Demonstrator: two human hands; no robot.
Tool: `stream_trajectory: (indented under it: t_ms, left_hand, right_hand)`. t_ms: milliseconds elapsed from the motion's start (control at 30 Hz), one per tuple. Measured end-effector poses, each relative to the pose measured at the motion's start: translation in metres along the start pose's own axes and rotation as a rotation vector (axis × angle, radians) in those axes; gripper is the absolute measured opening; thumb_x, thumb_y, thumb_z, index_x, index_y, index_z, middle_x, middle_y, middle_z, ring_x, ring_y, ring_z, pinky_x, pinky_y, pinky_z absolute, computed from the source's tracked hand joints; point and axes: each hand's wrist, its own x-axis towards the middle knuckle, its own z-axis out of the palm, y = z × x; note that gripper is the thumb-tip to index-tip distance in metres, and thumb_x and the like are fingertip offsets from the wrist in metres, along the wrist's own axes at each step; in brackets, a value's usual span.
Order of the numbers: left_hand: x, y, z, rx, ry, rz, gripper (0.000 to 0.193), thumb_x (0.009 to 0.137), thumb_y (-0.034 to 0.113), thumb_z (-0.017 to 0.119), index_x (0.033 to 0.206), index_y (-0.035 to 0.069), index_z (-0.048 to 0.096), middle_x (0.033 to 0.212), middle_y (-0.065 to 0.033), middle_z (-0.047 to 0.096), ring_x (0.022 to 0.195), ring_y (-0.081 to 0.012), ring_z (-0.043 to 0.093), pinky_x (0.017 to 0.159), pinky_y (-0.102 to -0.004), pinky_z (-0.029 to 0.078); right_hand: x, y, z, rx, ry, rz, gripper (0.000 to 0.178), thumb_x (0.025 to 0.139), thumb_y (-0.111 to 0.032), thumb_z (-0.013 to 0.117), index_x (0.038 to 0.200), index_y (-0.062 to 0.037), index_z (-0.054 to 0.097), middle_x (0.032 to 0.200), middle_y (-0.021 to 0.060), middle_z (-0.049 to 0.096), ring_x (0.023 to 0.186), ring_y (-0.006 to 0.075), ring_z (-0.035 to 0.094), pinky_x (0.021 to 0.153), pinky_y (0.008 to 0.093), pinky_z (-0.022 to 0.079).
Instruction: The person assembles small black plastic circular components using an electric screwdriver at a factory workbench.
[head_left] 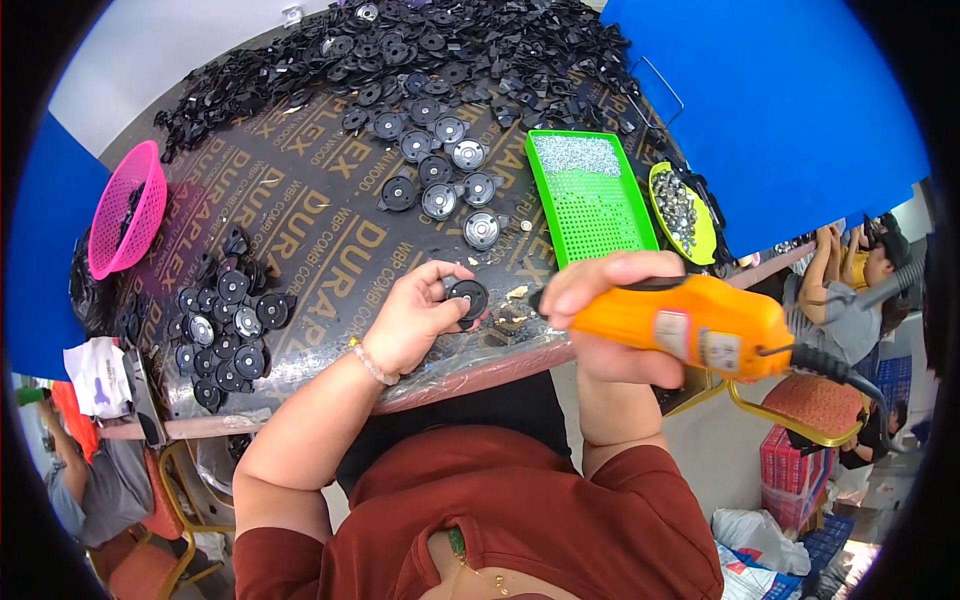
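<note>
Head view looks down on a dark brown printed board [330, 215] that serves as the worktop. Near its 6 o'clock edge the left hand [415, 320] pinches a black round part [470, 297] between thumb and fingertips, holding it against the board. Just to the 3 o'clock side of that part, the right hand [610, 320] is wrapped tight around an orange electric screwdriver [685, 325], whose tip end points toward the part; whether the tip touches it cannot be told. A black cable leaves the tool's rear toward 3 o'clock. At 12 o'clock a big heap of black parts [400, 50] covers the far side of the board, with a loose group of round parts with metal centres [440, 170] below it. At 9 o'clock sits another cluster of black round parts [225, 320], and a pink mesh basket [125, 205] stands beyond at 10 o'clock. Toward 2 o'clock lie a green perforated tray [590, 200] holding small screws and a yellow dish [690, 215] of metal pieces.
</note>
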Motion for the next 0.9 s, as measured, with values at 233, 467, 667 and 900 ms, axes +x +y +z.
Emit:
stream_trajectory:
  t_ms: [233, 467, 667, 900]
  left_hand:
    - [-0.002, 0.002, 0.002, 0.041, 0.007, -0.002, 0.029, 0.089, -0.005, 0.055, 0.116, 0.000, 0.048, 0.095, -0.0075, 0.066, 0.081, -0.0134, 0.066, 0.069, -0.0239, 0.053]
    - [0.002, -0.001, 0.000, 0.051, -0.006, 0.018, 0.027, 0.088, -0.006, 0.055, 0.115, -0.001, 0.050, 0.091, -0.0076, 0.066, 0.079, -0.0129, 0.065, 0.068, -0.0245, 0.053]
    - [-0.002, 0.002, -0.004, 0.081, 0.000, 0.009, 0.027, 0.088, -0.007, 0.054, 0.115, -0.001, 0.051, 0.088, -0.0079, 0.066, 0.077, -0.0129, 0.065, 0.066, -0.0244, 0.053]
    - [-0.021, 0.015, -0.014, 0.813, 0.047, 0.416, 0.025, 0.080, 0.003, 0.061, 0.105, 0.004, 0.060, 0.090, -0.0084, 0.063, 0.076, -0.0195, 0.060, 0.070, -0.0314, 0.050]
  right_hand:
    - [-0.002, 0.022, 0.021, -0.057, 0.010, 0.171, 0.084, 0.070, -0.077, 0.057, 0.108, -0.0024, 0.047, 0.078, 0.0112, 0.064, 0.061, 0.0174, 0.062, 0.061, 0.0304, 0.053]
    - [-0.005, 0.026, 0.027, -0.081, -0.009, 0.257, 0.074, 0.070, -0.072, 0.061, 0.097, -0.0036, 0.048, 0.076, 0.0108, 0.063, 0.060, 0.0161, 0.061, 0.057, 0.0272, 0.052]
    - [-0.007, 0.030, 0.031, -0.087, -0.055, 0.221, 0.072, 0.071, -0.070, 0.061, 0.096, -0.0037, 0.049, 0.076, 0.0112, 0.063, 0.059, 0.0149, 0.060, 0.054, 0.0238, 0.051]
    - [-0.004, 0.011, 0.008, 0.296, 0.018, 0.109, 0.087, 0.074, -0.075, 0.058, 0.117, -0.0007, 0.044, 0.075, 0.0164, 0.064, 0.057, 0.0236, 0.059, 0.052, 0.0349, 0.050]
